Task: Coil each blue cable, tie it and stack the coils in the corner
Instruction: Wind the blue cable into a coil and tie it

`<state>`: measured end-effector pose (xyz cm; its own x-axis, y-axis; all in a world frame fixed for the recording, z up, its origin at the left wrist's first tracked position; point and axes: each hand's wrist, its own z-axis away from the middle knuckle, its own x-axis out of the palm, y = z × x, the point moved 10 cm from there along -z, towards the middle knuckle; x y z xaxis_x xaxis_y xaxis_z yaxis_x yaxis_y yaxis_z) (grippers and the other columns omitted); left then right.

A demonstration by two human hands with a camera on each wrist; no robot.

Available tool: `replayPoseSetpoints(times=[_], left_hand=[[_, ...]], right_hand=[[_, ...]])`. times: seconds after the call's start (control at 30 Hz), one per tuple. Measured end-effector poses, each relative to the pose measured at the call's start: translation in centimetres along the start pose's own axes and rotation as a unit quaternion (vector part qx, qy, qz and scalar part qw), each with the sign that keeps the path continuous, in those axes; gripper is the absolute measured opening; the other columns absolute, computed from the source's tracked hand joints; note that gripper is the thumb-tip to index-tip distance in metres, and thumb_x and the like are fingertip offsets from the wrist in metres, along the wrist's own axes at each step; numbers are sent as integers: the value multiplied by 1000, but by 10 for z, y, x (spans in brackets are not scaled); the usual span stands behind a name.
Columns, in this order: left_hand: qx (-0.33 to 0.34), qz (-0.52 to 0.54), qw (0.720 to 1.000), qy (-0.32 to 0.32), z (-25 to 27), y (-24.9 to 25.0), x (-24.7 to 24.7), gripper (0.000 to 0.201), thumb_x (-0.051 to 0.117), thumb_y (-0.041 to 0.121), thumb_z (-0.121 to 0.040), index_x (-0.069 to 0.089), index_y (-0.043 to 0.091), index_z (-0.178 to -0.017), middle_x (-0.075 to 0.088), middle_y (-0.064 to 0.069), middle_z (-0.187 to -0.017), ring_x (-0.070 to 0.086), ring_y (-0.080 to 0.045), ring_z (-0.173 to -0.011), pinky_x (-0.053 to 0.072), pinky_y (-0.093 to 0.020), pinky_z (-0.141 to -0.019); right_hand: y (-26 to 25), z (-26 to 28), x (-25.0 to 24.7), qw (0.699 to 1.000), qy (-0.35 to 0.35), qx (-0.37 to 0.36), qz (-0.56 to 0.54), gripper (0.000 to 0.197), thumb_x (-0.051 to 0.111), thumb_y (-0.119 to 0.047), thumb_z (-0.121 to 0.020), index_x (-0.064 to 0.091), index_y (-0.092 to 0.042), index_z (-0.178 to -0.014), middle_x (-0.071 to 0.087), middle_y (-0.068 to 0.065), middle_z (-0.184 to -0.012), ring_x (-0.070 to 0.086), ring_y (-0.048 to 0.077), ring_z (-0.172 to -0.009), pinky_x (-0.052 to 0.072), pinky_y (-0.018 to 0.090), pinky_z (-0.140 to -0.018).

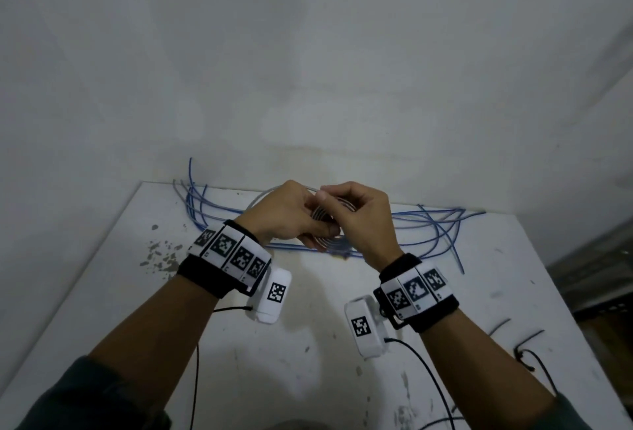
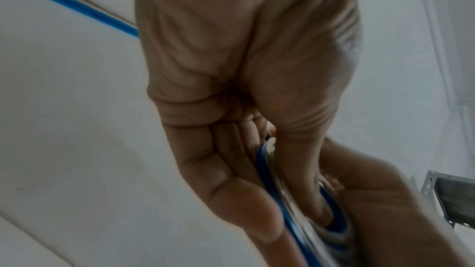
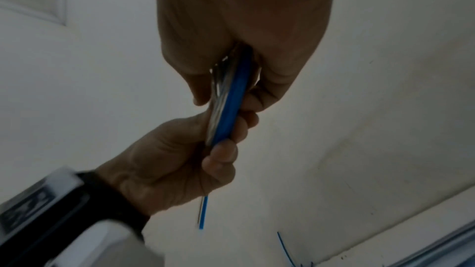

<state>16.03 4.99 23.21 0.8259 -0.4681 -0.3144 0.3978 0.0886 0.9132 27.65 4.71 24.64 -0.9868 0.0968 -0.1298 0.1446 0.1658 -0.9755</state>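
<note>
- Lying along the far left of the white table (image 1: 102,292), several loose blue cables (image 1: 197,201) fan out beside the wall, their ends curling up against it.
- Chipped grey marks (image 1: 161,253) speckle the table's left side, near the left forearm.
- Curled fingers of the left hand (image 1: 284,212) grip the coiled cable (image 1: 320,215) above the table's far edge; the left wrist view shows the blue and pale turns pressed between thumb and fingers.
- The coil is held on edge between both hands, partly hidden by them, with a short free end (image 3: 203,212) poking out below the left hand.
- The right hand (image 1: 363,215) meets the left, its fingers bent and pinching the same coil from the other side.
- More loose blue cables (image 1: 442,231) sprawl to the right of the hands, along the far edge.
- Thin black cords (image 1: 529,354) lie on the table's near right side.
</note>
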Motion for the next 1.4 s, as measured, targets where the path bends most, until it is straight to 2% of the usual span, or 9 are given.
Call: replayPoseSetpoints(times=[0.2,0.5,0.87,1.0,1.1,1.17,1.23,1.3,1.4], left_hand=[[-10,45,998,31,-6,-15,-5,22,83,18,-77,76,0,-87,75,-14,-78,74,-24,-71,61,-33,-71],[-14,321,936,141,11,-32,17,18,67,16,-92,74,0,-88,71,-9,-76,63,-10,-58,48,-17,-52],[72,131,969,199,6,-10,-18,7,73,18,-87,78,14,-83,76,-1,-77,72,-14,-74,57,-26,-71],[86,55,974,202,9,-4,-20,14,74,26,-86,79,13,-91,76,4,-76,70,-3,-66,54,-24,-64],[272,-111,877,379,49,39,-43,22,76,30,-86,77,11,-97,75,4,-86,65,-1,-69,54,-21,-69],[339,-204,817,420,62,57,-46,33,72,30,-89,70,12,-116,69,0,-108,60,-8,-96,47,-19,-86],[283,-151,882,345,38,47,-57,32,67,29,-92,67,15,-122,67,1,-118,59,-14,-114,43,-21,-98],[204,3,949,240,15,27,-56,13,65,19,-94,74,14,-103,76,1,-95,72,-17,-94,54,-27,-89],[163,128,961,181,9,15,-36,11,62,9,-94,73,8,-92,76,-8,-79,74,-25,-74,60,-32,-77]], right_hand=[[11,8,-16,994,103,17,-24,10,81,-9,-79,78,-7,-89,76,4,-81,72,15,-77,60,35,-77],[27,15,-25,956,194,92,-202,10,77,-6,-83,75,-5,-93,73,9,-82,64,12,-66,54,22,-65],[11,18,-17,965,179,46,-187,8,72,-9,-89,72,-5,-95,72,23,-88,68,19,-71,58,31,-67],[8,20,-21,966,181,35,-181,6,72,-7,-87,72,-5,-93,73,17,-84,69,20,-72,59,37,-73],[2,16,-28,965,184,20,-188,6,71,-5,-88,71,-3,-93,72,10,-76,68,19,-66,59,33,-68],[-6,12,-32,969,174,-1,-178,5,70,-2,-88,71,-1,-93,71,12,-75,67,19,-63,58,33,-68],[-15,9,-34,973,161,-21,-165,6,69,0,-88,70,2,-94,71,15,-77,66,19,-62,58,32,-67],[-23,7,-39,973,158,-34,-163,7,70,1,-87,70,2,-94,71,16,-79,67,19,-63,58,31,-66],[-27,3,-46,970,171,-42,-165,8,70,0,-87,70,2,-95,71,19,-82,68,19,-65,59,30,-68]])
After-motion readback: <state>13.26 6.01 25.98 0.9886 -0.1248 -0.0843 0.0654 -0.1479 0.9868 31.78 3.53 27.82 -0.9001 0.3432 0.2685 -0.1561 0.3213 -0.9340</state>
